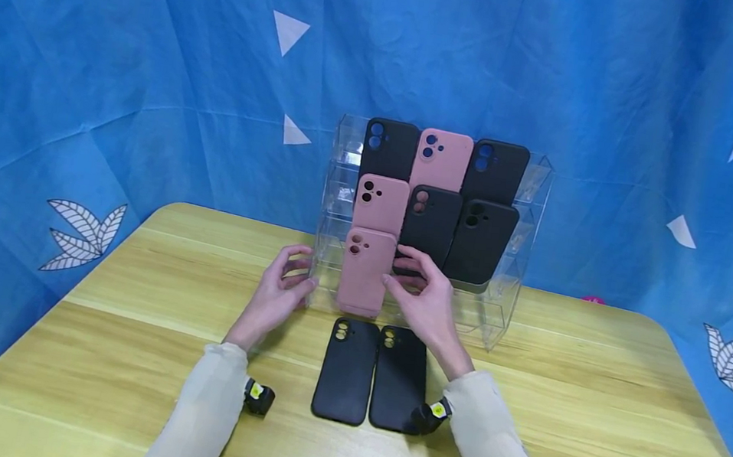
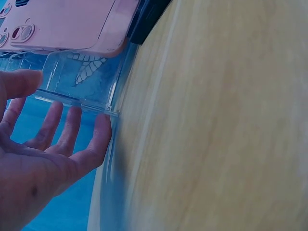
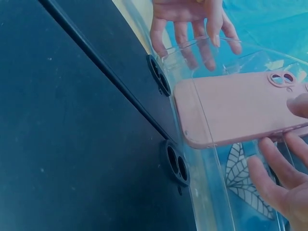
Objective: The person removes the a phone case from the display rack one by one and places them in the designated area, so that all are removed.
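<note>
A clear tiered display stand point(image 1: 507, 313) holds pink and black phone cases. On its lowest tier at the left stands a pink case point(image 1: 365, 275). My right hand point(image 1: 410, 280) pinches that case's right edge, thumb on its face and fingers behind. In the right wrist view the pink case point(image 3: 231, 113) lies inside the clear stand point(image 3: 211, 192), with my right hand point(image 3: 284, 159) around its camera end. My left hand point(image 1: 294, 273) is beside the stand's left wall, fingers straight. In the left wrist view its fingers point(image 2: 72, 130) touch the acrylic edge point(image 2: 82, 103) below the pink case point(image 2: 67, 24).
Two black cases point(image 1: 346, 369) point(image 1: 399, 379) lie face down side by side on the wooden table point(image 1: 592, 413), just in front of the stand. The stand's upper tiers hold three black cases and two pink cases. A blue cloth backdrop point(image 1: 155, 38) hangs behind.
</note>
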Action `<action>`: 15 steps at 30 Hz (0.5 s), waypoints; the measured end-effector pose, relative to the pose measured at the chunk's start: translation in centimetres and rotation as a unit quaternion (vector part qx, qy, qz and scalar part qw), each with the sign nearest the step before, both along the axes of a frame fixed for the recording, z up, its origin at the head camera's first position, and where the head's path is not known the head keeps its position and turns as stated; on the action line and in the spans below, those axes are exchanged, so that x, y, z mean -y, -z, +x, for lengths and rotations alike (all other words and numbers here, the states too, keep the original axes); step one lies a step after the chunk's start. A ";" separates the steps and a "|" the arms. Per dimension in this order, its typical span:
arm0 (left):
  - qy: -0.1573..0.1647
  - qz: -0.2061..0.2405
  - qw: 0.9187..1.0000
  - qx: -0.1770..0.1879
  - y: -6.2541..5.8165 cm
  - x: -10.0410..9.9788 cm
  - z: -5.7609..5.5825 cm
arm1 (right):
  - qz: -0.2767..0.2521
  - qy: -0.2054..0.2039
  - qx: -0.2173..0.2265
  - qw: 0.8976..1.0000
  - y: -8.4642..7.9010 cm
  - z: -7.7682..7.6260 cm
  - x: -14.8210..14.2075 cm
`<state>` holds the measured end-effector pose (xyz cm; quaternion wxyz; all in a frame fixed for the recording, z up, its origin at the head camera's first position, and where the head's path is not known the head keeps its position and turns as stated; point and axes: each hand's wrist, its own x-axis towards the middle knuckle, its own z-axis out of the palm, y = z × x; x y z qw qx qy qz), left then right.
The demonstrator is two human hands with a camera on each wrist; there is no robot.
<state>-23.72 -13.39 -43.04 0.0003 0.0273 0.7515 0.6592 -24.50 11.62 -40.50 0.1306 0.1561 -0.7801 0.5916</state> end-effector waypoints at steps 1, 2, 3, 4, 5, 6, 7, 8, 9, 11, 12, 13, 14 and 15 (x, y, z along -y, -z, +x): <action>0.000 0.001 1.000 0.000 0.0 0.0 0.0 | -0.003 0.002 -0.003 1.000 0.0 -0.1 0.1; 0.000 0.001 1.000 0.000 0.0 0.1 0.0 | -0.007 0.003 -0.007 1.000 0.1 -0.1 0.2; 0.001 0.001 1.000 0.000 0.0 0.1 0.0 | -0.012 0.005 -0.010 1.000 0.1 -0.2 0.3; 0.002 0.001 1.000 -0.001 0.0 0.1 0.0 | -0.019 0.007 -0.012 1.000 0.1 -0.2 0.4; 0.002 0.000 1.000 -0.001 0.0 0.1 0.0 | -0.022 0.011 -0.015 1.000 0.2 -0.2 0.4; 0.002 -0.001 1.000 -0.001 0.0 0.1 -0.1 | -0.024 0.015 -0.016 0.999 0.2 -0.3 0.5; 0.002 -0.001 1.000 -0.001 0.0 0.1 -0.1 | -0.027 0.018 -0.016 0.999 0.2 -0.3 0.6; 0.002 -0.002 1.000 0.000 0.0 0.1 0.0 | -0.029 0.022 -0.016 0.999 0.2 -0.3 0.6; 0.002 -0.002 1.000 0.000 0.0 0.1 0.0 | -0.031 0.025 -0.017 0.999 0.3 -0.3 0.6; 0.001 -0.002 1.000 0.002 -0.1 0.1 0.0 | -0.030 0.031 -0.020 0.999 0.3 -0.3 0.7; 0.001 -0.001 1.000 0.003 -0.1 0.1 0.0 | -0.030 0.033 -0.023 0.999 0.3 -0.3 0.7; 0.002 0.000 1.000 0.003 -0.1 0.1 0.0 | -0.032 0.034 -0.027 0.999 0.3 -0.4 0.7; 0.003 0.001 1.000 0.004 -0.1 0.1 0.0 | -0.033 0.035 -0.031 0.998 0.4 -0.4 0.7; 0.003 0.001 1.000 0.004 -0.1 0.1 0.0 | -0.033 0.036 -0.034 0.998 0.4 -0.4 0.7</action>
